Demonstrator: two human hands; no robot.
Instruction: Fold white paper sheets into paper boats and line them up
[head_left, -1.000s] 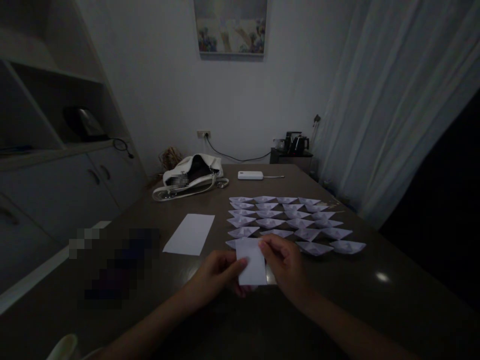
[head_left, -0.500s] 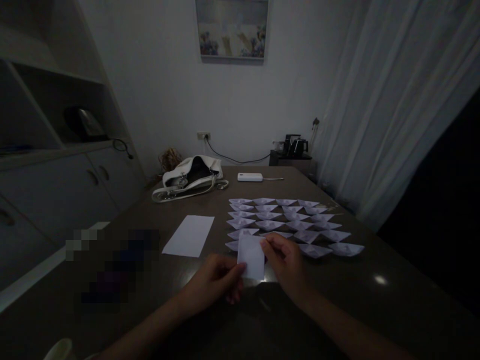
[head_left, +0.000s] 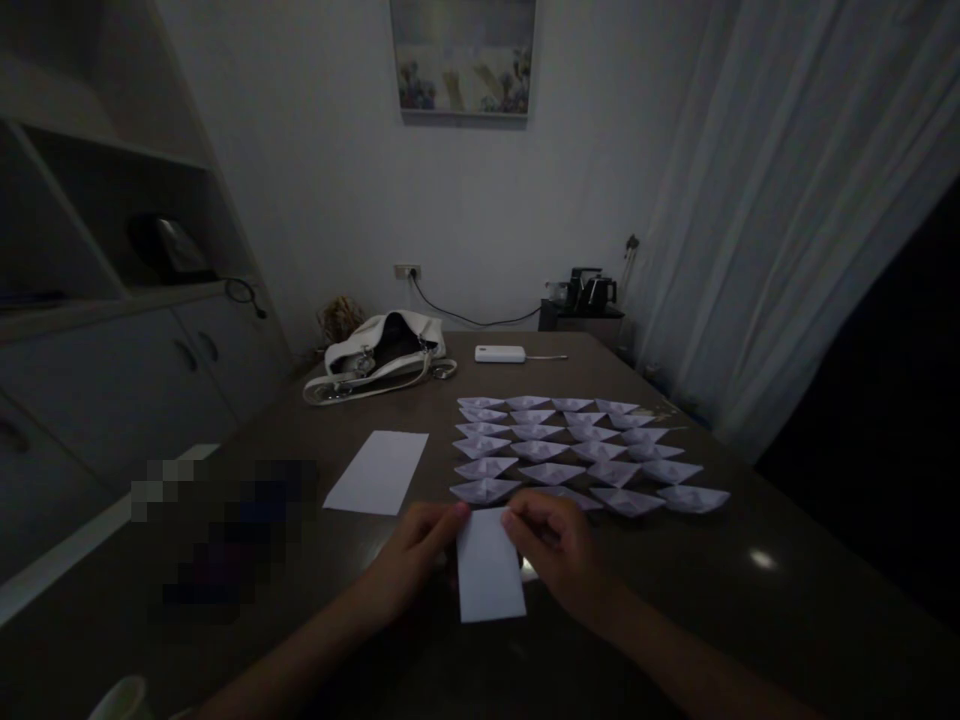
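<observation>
A folded white paper (head_left: 489, 575) lies flat on the dark table (head_left: 750, 620) in front of me. My left hand (head_left: 416, 555) pinches its top left corner with curled fingers. My right hand (head_left: 559, 550) pinches its top right corner. Just beyond the hands, several folded white paper boats (head_left: 577, 450) stand in rows. A flat white sheet (head_left: 377, 472) rests to the left of the boats.
A white handbag (head_left: 379, 355) and a white power bank (head_left: 500, 354) with a cable sit at the table's far end. Cabinets and shelves (head_left: 112, 330) line the left wall. A curtain (head_left: 787, 220) hangs at the right. A kettle (head_left: 589, 290) stands on a small side table.
The folded paper, held upright between both hands before, has come down toward me and now lies flat on the table. Both hands moved down with it.
</observation>
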